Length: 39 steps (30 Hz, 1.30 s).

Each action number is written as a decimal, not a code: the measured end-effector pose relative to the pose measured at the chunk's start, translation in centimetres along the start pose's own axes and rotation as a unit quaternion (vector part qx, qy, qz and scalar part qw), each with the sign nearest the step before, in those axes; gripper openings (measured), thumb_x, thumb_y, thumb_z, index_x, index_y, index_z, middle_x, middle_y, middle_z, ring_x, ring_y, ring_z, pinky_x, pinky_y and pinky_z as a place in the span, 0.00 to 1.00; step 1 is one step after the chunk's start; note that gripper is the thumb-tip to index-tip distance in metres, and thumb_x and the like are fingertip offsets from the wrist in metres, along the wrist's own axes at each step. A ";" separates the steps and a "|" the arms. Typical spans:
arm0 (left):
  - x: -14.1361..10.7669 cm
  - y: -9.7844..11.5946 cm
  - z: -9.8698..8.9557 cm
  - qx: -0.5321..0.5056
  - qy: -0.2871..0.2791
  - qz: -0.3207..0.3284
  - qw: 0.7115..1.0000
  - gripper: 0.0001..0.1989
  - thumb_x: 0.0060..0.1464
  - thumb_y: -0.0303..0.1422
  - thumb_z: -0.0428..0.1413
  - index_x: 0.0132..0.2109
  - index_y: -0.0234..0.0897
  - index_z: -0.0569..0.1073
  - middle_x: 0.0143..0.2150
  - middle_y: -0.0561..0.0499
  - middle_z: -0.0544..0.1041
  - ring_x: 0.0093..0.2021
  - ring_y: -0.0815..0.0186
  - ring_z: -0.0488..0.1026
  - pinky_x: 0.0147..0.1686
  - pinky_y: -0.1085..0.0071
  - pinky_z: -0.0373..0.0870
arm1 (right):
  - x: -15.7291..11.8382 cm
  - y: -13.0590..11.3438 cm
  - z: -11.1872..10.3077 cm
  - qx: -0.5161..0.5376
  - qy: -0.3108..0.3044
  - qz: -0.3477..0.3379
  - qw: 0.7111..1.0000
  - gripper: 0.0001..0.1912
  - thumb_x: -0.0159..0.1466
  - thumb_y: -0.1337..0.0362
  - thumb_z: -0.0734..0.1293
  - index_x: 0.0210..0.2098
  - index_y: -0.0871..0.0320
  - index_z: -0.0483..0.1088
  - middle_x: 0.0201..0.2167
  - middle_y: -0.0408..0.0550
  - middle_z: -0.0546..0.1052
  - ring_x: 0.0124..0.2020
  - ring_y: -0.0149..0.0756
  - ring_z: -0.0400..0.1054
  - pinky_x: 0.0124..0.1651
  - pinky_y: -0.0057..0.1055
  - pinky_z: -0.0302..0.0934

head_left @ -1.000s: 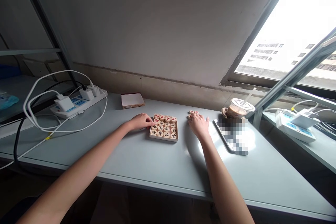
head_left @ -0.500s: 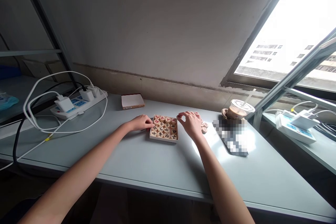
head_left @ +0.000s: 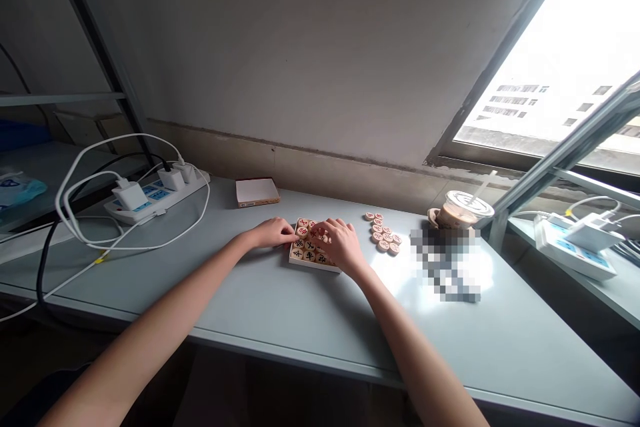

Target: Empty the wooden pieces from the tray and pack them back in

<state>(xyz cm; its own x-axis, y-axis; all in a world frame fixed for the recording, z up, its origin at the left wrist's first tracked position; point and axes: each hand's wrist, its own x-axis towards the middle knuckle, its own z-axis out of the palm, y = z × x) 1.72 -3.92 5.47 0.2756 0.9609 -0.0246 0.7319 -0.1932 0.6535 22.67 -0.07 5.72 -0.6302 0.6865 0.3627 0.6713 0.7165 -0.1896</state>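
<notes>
**Seating xiangqi pieces (head_left: 310, 256) in a shallow box (head_left: 314, 267)**

On the smooth grey worktop (head_left: 280, 320), probably mid-placement: reaching over the lidless, pale-walled box with right hand (head_left: 341, 244), narrow at the fingertips; cannot tell whether holding a piece. Apparently bracing the box's left side with left hand (head_left: 273, 232), likewise narrow, grip unclear. Calls, most likely, for a light, level release among snug rows. Look right and farther back for loose pieces (head_left: 387, 237): thick, round, wood-like, marked in red. Note beyond, near the matte wall (head_left: 320, 80), an upturned, cardboard-like lid (head_left: 258, 188).
</notes>
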 end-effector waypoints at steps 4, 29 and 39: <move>-0.1 0.1 0.0 -0.007 -0.002 -0.001 1.000 0.21 0.49 0.47 0.49 0.19 0.35 0.63 0.18 0.56 0.55 0.21 0.71 0.49 0.23 0.72 0.44 | -0.1 -0.2 0.4 -0.018 0.009 0.006 1.000 0.12 0.63 0.55 0.60 0.42 0.53 0.67 0.35 0.45 0.75 0.38 0.35 0.64 0.39 0.31 0.47; -0.1 0.0 0.0 0.000 0.004 -0.020 1.000 0.22 0.48 0.49 0.49 0.21 0.35 0.68 0.18 0.55 0.59 0.22 0.70 0.51 0.23 0.72 0.46 | -0.6 6.1 -4.3 -0.062 -0.053 0.205 0.975 0.09 0.59 0.62 0.61 0.34 0.54 0.72 0.34 0.46 0.76 0.39 0.39 0.68 0.41 0.34 0.54; 0.0 -0.4 0.1 0.013 0.003 -0.015 1.000 0.21 0.49 0.49 0.48 0.21 0.35 0.66 0.19 0.56 0.56 0.22 0.71 0.50 0.23 0.73 0.44 | -0.4 1.6 -2.9 0.064 -0.056 -0.075 0.994 0.09 0.61 0.63 0.62 0.41 0.53 0.70 0.36 0.45 0.72 0.32 0.31 0.67 0.40 0.30 0.57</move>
<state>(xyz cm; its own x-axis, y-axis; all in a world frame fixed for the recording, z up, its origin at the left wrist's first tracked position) 1.52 -3.82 5.14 0.2507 0.9673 -0.0393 0.7556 -0.1702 0.6326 25.10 0.45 7.96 -0.7636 0.5747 0.2942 0.5156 0.8171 -0.2578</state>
